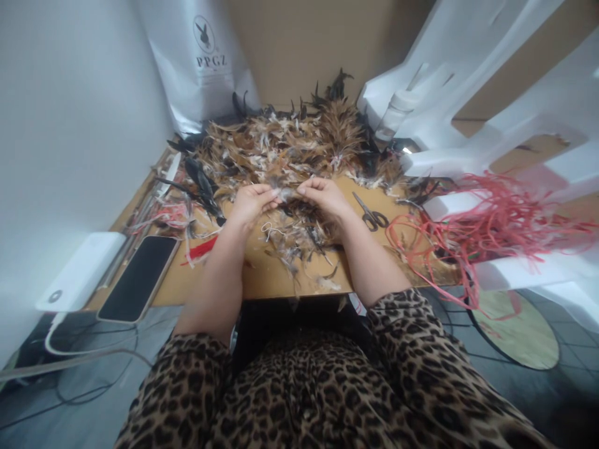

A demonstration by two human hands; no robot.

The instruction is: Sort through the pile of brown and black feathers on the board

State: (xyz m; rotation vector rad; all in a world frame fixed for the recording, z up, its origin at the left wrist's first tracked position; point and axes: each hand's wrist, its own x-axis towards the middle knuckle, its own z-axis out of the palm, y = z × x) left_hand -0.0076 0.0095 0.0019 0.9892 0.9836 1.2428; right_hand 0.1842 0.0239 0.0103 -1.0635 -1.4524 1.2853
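Observation:
My left hand (256,201) is closed in a pinch on a small pale, fluffy feather (286,193). Across from it, my right hand (324,194) also pinches with thumb and forefinger, close to the same feather; what sits between its fingertips is too small to make out. Behind both hands spreads a large heap of brown and cream feathers (281,146). Loose feather scraps (304,240) lie under and in front of the hands. A short white string (271,232) is curled on the table near my left wrist.
Black-handled scissors (373,218) lie right of my right hand. Pink-red ribbon strands (505,218) spill over white foam at the right. A phone (139,279) and a white power bank (80,271) with a cable rest at the left edge. A white bag (201,75) stands behind.

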